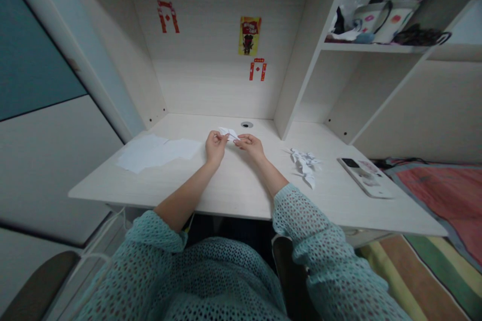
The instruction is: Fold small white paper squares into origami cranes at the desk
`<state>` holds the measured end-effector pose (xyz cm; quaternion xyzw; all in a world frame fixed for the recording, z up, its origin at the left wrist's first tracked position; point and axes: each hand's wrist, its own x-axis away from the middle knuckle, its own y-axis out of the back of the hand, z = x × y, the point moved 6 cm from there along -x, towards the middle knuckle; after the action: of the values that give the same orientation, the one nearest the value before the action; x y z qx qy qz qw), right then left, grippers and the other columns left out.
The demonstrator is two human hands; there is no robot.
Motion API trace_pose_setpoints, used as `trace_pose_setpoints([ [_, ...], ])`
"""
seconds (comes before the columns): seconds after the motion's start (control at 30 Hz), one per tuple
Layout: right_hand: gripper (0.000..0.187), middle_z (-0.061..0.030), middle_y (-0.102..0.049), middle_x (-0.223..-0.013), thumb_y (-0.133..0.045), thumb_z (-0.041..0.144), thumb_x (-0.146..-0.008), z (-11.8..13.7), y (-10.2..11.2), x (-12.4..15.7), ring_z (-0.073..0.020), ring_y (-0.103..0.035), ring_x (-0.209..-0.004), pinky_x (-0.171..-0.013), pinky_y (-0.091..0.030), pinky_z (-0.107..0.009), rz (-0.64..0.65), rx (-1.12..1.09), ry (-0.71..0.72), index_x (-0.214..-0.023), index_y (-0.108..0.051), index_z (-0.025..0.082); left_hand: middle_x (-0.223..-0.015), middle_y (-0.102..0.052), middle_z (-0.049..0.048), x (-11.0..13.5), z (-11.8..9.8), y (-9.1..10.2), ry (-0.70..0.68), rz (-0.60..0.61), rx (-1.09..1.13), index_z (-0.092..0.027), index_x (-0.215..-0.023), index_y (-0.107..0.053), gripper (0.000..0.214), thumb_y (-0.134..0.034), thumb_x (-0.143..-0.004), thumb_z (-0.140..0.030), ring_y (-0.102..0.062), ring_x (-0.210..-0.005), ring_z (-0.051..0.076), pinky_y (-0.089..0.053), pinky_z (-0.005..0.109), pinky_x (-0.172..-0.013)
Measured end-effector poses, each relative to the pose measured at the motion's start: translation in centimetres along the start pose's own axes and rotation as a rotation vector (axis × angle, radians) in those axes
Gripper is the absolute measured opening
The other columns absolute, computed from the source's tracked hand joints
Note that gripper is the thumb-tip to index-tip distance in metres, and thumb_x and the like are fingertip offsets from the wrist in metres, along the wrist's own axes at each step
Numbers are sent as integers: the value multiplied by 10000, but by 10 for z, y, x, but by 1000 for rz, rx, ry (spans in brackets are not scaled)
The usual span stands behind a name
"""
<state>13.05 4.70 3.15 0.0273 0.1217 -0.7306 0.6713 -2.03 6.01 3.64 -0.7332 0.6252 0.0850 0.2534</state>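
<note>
A small piece of folded white paper [228, 133] is held between my two hands over the middle of the desk. My left hand [216, 146] pinches its left side with thumb and fingers. From the other side, the fingertips of my right hand [250, 145] close on the paper's right end. The exact folds are too small to make out. To the right lie several folded white paper figures [304, 164] in a loose pile. Flat white paper sheets [154, 151] are spread on the desk to the left of my left hand.
A phone [365, 177] lies on the right of the white desk [233, 190]. Mugs with scissors and pens [395, 17] stand on the upper right shelf [376, 48]. A round cable hole [247, 125] is behind my hands. A striped cloth [417, 271] lies beyond the right edge.
</note>
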Motion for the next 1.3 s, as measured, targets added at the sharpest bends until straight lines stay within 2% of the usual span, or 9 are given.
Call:
trace_pose_setpoints([
  [0.17, 410, -12, -672, -637, -763, 424, -517, 3, 0, 1, -138, -617, -609, -594, -456, -249, -13, 16, 37, -807, -606, 179, -624, -519, -43, 0, -2, 0, 17, -5, -15, -202, -699, -396, 316, -681, -659, -333, -572, -637, 98, -458, 210, -619],
  [0.47, 396, -13, -685, -660, -752, 392, -544, -1, -1, 0, -149, -641, -651, -596, -466, -245, 30, 29, 4, -851, -614, 184, -632, -566, -35, 1, 1, 0, 94, -40, 31, -202, -731, -400, 309, -678, -652, -313, -570, -597, 99, -446, 212, -597],
  [0.6, 443, -41, -711, -747, -775, 337, -541, -4, -3, -1, -158, -662, -693, -602, -483, -241, 88, -19, -37, -930, -630, 181, -634, -554, -35, -2, 4, 6, 53, -38, -1, -200, -729, -404, 299, -674, -656, -309, -576, -623, 104, -451, 218, -616],
  [0.7, 433, -73, -716, -834, -739, 392, -617, -5, -4, -1, -169, -675, -732, -611, -498, -248, 120, -51, -64, -982, -642, 179, -652, -548, -30, -4, 3, 7, 13, -15, -30, -199, -728, -411, 283, -664, -668, -312, -582, -658, 109, -458, 221, -635],
  [0.8, 403, -111, -713, -861, -681, 482, -675, -8, -4, -1, -192, -680, -740, -589, -505, -261, 110, -50, -103, -909, -674, 154, -666, -543, -25, -3, -1, 4, -4, 20, -57, -198, -723, -421, 267, -657, -677, -314, -577, -670, 105, -459, 215, -642],
  [0.97, 415, -111, -712, -756, -699, 544, -616, -13, -4, -1, -177, -665, -645, -533, -475, -242, 110, 27, -101, -729, -684, 145, -646, -530, -29, -1, -7, 0, -2, 27, -51, -199, -709, -424, 273, -670, -664, -310, -560, -640, 97, -452, 205, -623],
  [1.1, 430, -90, -706, -708, -675, 569, -613, -15, -4, -4, -153, -643, -589, -524, -460, -235, 117, 104, -44, -698, -677, 148, -622, -544, -32, -2, -2, 3, 59, -13, -23, -202, -718, -421, 287, -677, -651, -314, -567, -617, 101, -455, 213, -606],
  [1.3, 329, -53, -690, -672, -630, 480, -686, -12, -5, -5, -140, -623, -583, -593, -478, -245, 111, 234, 84, -718, -668, 155, -621, -584, -27, -1, 5, 7, 140, -78, 51, -198, -725, -414, 313, -695, -623, -291, -588, -599, 106, -463, 226, -609],
])
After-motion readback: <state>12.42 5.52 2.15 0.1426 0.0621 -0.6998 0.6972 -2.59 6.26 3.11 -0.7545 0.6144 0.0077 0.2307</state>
